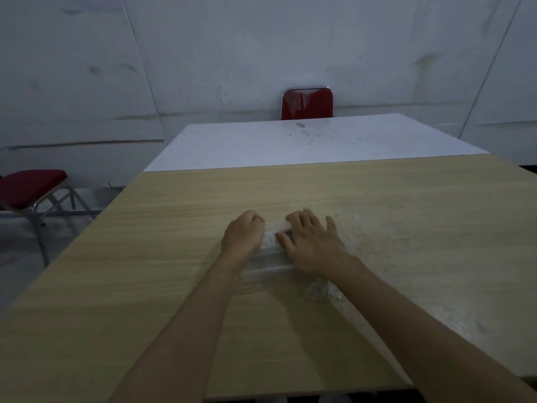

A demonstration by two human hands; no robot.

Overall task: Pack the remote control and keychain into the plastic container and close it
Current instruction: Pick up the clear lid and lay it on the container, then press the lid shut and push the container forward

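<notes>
A clear plastic container (271, 251) lies in the middle of the wooden table (174, 228). My left hand (244, 234) is curled around its left end. My right hand (312, 245) lies flat over its right part, fingers spread, the thumb touching the pale remote control (269, 239) that shows between my hands, apparently inside the container. A clear strip, probably the lid (266, 270), lies just in front of the container. The shiny keychain (322, 290) rests on the table beside my right forearm, outside the container.
A white table (305, 144) adjoins the wooden one at the far side. One red chair (307, 103) stands behind it, another red chair (29, 189) to the left of the table. The wooden top is dusty white on the right.
</notes>
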